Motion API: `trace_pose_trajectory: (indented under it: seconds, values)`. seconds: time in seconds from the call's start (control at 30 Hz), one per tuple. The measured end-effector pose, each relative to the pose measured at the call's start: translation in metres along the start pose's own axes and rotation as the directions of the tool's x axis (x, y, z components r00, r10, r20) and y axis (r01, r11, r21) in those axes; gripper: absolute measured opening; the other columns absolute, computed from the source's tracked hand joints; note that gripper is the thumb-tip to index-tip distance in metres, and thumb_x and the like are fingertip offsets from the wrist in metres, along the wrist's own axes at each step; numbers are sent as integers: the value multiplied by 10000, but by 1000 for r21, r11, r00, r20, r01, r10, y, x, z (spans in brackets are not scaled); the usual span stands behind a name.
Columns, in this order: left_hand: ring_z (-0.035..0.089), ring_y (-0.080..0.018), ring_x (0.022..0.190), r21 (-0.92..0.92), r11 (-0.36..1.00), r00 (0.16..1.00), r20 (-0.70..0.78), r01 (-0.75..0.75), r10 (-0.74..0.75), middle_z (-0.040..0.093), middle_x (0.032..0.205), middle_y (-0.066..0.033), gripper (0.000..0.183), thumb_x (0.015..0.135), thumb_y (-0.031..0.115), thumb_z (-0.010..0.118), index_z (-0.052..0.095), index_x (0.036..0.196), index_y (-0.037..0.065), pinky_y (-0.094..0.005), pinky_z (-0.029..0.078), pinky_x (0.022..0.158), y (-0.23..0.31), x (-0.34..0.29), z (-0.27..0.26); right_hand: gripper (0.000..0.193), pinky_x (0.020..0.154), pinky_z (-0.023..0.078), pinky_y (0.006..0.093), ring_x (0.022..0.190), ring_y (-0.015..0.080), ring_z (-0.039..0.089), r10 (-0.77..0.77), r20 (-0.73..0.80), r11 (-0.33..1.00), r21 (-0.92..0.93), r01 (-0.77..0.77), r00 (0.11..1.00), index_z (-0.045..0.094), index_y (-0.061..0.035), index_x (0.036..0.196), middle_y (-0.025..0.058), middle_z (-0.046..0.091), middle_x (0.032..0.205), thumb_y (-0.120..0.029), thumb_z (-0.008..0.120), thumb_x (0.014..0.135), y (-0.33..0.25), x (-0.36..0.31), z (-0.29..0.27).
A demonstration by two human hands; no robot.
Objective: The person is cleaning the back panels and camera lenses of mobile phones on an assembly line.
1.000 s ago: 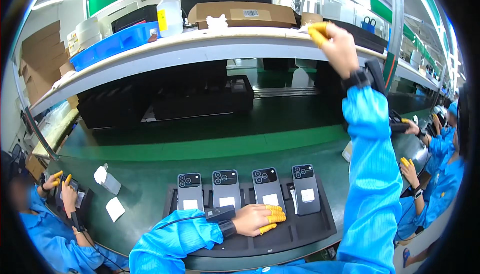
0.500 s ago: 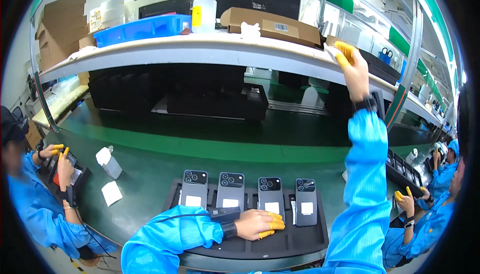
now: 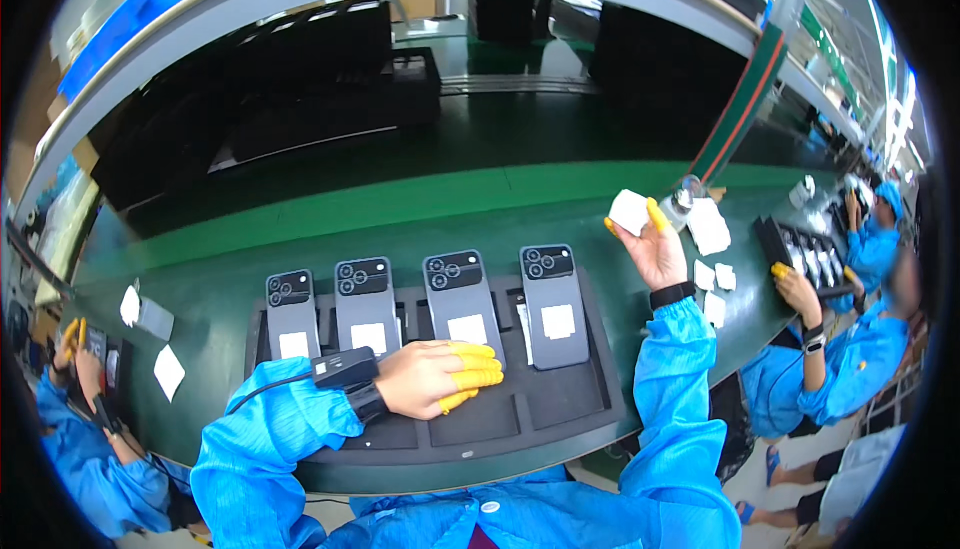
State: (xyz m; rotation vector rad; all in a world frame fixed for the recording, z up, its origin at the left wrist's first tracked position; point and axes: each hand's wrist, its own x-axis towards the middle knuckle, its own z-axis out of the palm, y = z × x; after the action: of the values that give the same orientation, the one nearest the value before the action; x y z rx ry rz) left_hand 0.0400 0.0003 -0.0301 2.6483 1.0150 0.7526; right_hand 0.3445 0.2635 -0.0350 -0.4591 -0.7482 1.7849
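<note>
Pinching a white pad between yellow-covered fingertips, the right hand is out past the far right corner of the black tray, fingers bent, nothing else visible in its grip. Off that same corner there's a clear bottle, right beside the fingertips; whether they touch it, I cannot tell. And over the tray, the left hand lies flat, fingers straight and close together, grasping nothing that shows, tips across the lower end of the third phone from the tray's left. Four of these dark phones line the tray's far half, camera ends away from the wearer, white labels facing up. Out to the right of the tray, a white stack lies on the green table.

So the step, by the look of it, is readying the pad while the left hand minds the phones. The next move, I'd judge, calls for a light pinch, a path clear of the bottle, and a calm left hand, since a nudge could shift that third phone in the tray.
</note>
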Motion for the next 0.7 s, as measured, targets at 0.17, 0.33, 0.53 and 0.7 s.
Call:
trace_pose_trajectory:
  seconds: [0.17, 0.33, 0.53, 0.7]
  values:
    - [614, -259, 1168, -4, 1000, 1000, 26, -10, 10, 659, 1220, -58, 366, 828, 85, 659, 670, 1192, 116, -364, 517, 963, 4, 9, -2, 327, 1003, 501, 423, 1135, 258, 605, -40, 99, 967, -245, 63, 994, 548, 43, 1231, 132, 619, 1203, -8, 612, 915, 9, -25, 8]
    - [627, -267, 1151, -20, 999, 999, 39, 28, -27, 678, 1187, -71, 345, 802, 47, 667, 694, 1144, 92, -362, 513, 968, 10, 14, -4, 323, 934, 537, 364, 1107, 252, 614, 29, -69, 950, -308, -49, 997, 540, 58, 1245, 142, 615, 1196, -22, 585, 935, 12, -34, 24]
    - [625, -267, 1155, -8, 999, 998, 55, 40, -39, 675, 1195, -68, 364, 790, 41, 671, 692, 1150, 87, -360, 512, 969, 11, 13, -7, 346, 974, 497, 372, 1143, 259, 600, 76, -34, 976, -204, -81, 997, 504, 61, 1252, 154, 603, 1220, 68, 545, 908, 18, -36, 24]
    - [626, -265, 1154, -3, 999, 999, 27, 41, -41, 672, 1201, -65, 370, 785, 38, 674, 692, 1151, 91, -360, 517, 966, 7, 9, -7, 333, 991, 480, 370, 1153, 257, 594, 95, -46, 959, -263, -104, 994, 509, 61, 1238, 159, 599, 1224, 72, 533, 906, 27, -34, 24]
